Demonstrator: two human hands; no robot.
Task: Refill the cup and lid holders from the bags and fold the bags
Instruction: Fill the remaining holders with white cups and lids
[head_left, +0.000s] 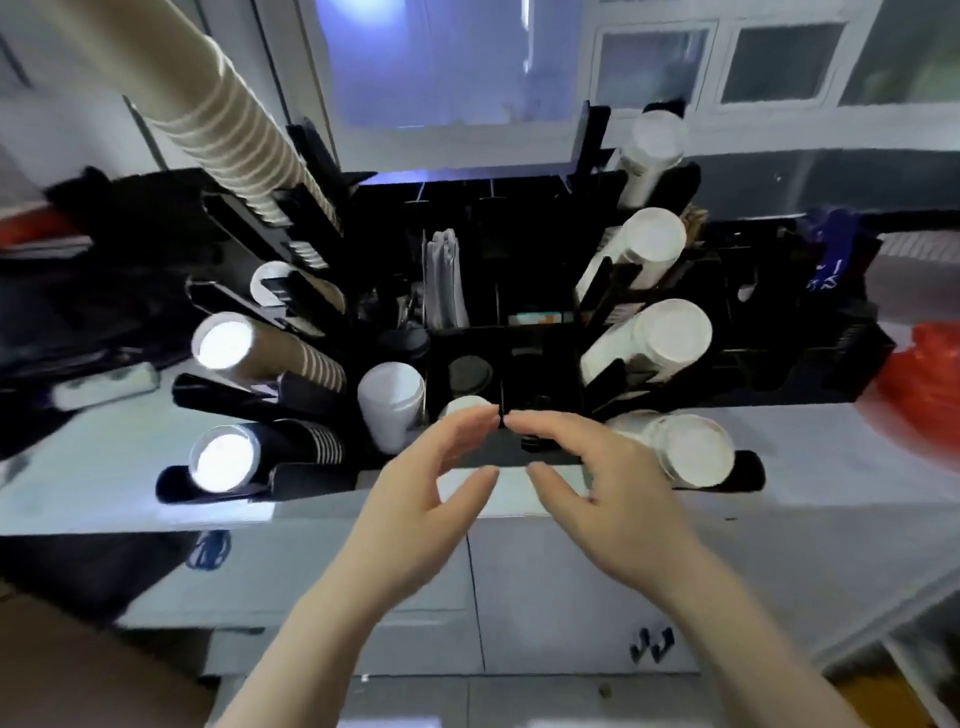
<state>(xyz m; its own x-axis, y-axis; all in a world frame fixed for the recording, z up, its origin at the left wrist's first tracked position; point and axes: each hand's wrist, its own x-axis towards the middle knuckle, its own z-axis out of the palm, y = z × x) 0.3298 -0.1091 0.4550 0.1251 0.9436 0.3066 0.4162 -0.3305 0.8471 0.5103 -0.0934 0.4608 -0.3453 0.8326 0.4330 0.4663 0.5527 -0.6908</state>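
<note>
Lid compartments (470, 371) sat at the front middle of the black organizer (519, 332) on the counter (119, 457), flanked by angled cup stacks — brown ribbed cups (291, 358) on the left, white cups (654, 343) on the right. Both hands hovered just in front of the organizer's front edge. The left hand (421, 488) and the right hand (597, 478) had fingers loosely curved and apart, fingertips nearly meeting at the central divider, and neither visibly held anything; motion blur left it unclear whether a fingertip touched the divider. No bag could be made out near the hands, so the supply lay outside the grip altogether. The risk, as I judged it, was crowding: the white lid stack (389, 405) leaned just beside the left hand, and the lowest white cups (691, 452) lay close to the right wrist — a careless sweep could knock either loose.
</note>
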